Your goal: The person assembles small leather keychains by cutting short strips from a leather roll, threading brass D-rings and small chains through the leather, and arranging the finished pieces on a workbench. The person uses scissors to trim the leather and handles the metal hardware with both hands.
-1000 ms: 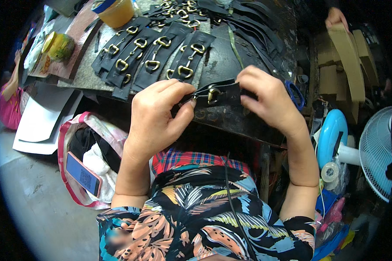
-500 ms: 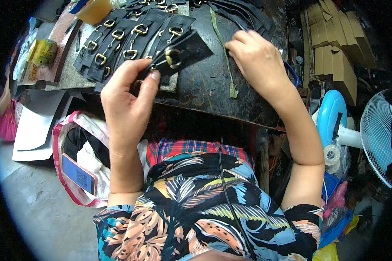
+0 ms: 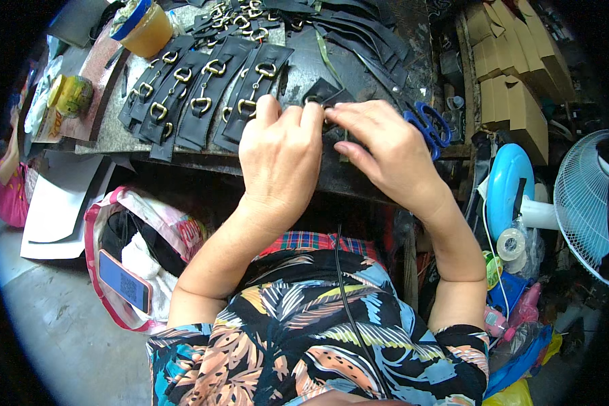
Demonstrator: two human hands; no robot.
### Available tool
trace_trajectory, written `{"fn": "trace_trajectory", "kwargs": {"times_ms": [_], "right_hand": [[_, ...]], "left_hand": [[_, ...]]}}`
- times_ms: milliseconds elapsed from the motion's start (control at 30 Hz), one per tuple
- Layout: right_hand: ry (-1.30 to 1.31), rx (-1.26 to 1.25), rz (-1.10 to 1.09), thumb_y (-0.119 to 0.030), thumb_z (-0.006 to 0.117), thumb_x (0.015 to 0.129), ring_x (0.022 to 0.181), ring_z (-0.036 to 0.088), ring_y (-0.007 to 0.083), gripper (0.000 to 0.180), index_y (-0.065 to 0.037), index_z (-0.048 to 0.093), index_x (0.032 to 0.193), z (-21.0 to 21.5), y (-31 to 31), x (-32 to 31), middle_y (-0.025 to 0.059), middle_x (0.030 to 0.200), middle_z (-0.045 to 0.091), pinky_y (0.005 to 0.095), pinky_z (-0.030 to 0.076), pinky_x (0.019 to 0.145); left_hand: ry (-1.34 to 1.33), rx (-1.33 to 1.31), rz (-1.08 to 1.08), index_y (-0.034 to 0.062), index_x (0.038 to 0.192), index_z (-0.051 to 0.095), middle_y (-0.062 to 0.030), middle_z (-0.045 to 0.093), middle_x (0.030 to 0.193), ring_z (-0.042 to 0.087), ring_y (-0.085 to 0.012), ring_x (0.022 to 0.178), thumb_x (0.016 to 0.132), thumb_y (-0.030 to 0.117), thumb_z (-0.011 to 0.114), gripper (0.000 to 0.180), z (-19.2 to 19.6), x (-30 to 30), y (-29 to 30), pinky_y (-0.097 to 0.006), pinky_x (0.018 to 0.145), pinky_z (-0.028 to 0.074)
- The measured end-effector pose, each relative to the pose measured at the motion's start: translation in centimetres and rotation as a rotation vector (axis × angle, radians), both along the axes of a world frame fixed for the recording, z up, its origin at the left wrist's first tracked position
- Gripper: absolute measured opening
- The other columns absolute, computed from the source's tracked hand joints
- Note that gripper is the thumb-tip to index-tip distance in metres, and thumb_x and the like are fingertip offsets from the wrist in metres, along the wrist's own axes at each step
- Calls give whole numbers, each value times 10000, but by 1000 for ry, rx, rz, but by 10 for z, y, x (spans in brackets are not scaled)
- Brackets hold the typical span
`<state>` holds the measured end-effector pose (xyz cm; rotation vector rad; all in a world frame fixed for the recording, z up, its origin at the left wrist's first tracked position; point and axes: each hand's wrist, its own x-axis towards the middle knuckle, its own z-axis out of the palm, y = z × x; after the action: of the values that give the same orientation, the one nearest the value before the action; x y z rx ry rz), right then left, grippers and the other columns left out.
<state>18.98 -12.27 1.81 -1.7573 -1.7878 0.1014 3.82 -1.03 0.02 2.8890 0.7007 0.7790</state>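
My left hand point(image 3: 281, 159) is closed on a black strap piece point(image 3: 326, 90), gripping it at the table's near side. Most of that piece, its gold-coloured metal ring included, is hidden behind my knuckles. From the right, my right hand point(image 3: 392, 149) reaches to the same piece, fingers stretched out and fingertips close to my left fingers. Its thumb stands apart from the fingers. Whether anything thin lies at those fingertips cannot be made out. Left of my hands, several black straps with gold-coloured rings point(image 3: 199, 105) lie side by side on a grey slab.
Blue-handled scissors point(image 3: 430, 128) lie right of my right hand. Long black strips point(image 3: 365, 40) and a narrow green strip point(image 3: 326, 59) lie farther back. A blue-rimmed tub point(image 3: 145, 34) and a yellow jar point(image 3: 73, 95) stand at left. Cardboard boxes point(image 3: 514, 108) and a fan point(image 3: 585, 203) are at right.
My left hand has moved right with the strap piece, away from the row of straps. My right hand has come down and left to meet it, and the scissors now show.
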Motion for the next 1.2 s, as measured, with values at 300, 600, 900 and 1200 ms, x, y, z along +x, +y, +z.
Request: {"fn": "trace_trajectory", "kwargs": {"times_ms": [300, 600, 900, 1200], "right_hand": [[95, -66, 135, -44, 744, 866, 1158, 669, 379, 309, 1, 687, 1166, -7, 23, 26, 201, 1228, 701, 415, 542, 1003], [-289, -240, -231, -143, 785, 843, 945, 659, 300, 240, -44, 691, 1040, 43, -8, 60, 111, 965, 665, 400, 534, 835], [-153, -222, -262, -147, 867, 694, 1109, 578, 348, 523, -118, 699, 1189, 12, -40, 55, 121, 1201, 597, 455, 496, 972], [116, -35, -187, -68, 718, 629, 1121, 623, 339, 489, -58, 701, 1117, -8, -38, 78, 146, 1192, 643, 437, 475, 1025]], "left_hand": [[-29, -15, -79, 78, 1055, 635, -104, 552, 978, 546, -305, 961, 777, 121, 694, 288, 3, -2, 2, -416, 762, 448], [-28, -1, 101, 118, 1151, 670, -104, 612, 1106, 564, -321, 995, 822, 81, 682, 331, -10, 17, 14, -421, 805, 479], [97, -6, 127, 123, 1167, 697, -106, 595, 1198, 550, -312, 1048, 860, 201, 733, 319, -8, 22, 14, -432, 845, 447], [60, -29, 106, 98, 1209, 689, -116, 584, 1294, 546, -315, 1132, 890, 238, 734, 352, -7, 23, 14, -434, 911, 429]]}}
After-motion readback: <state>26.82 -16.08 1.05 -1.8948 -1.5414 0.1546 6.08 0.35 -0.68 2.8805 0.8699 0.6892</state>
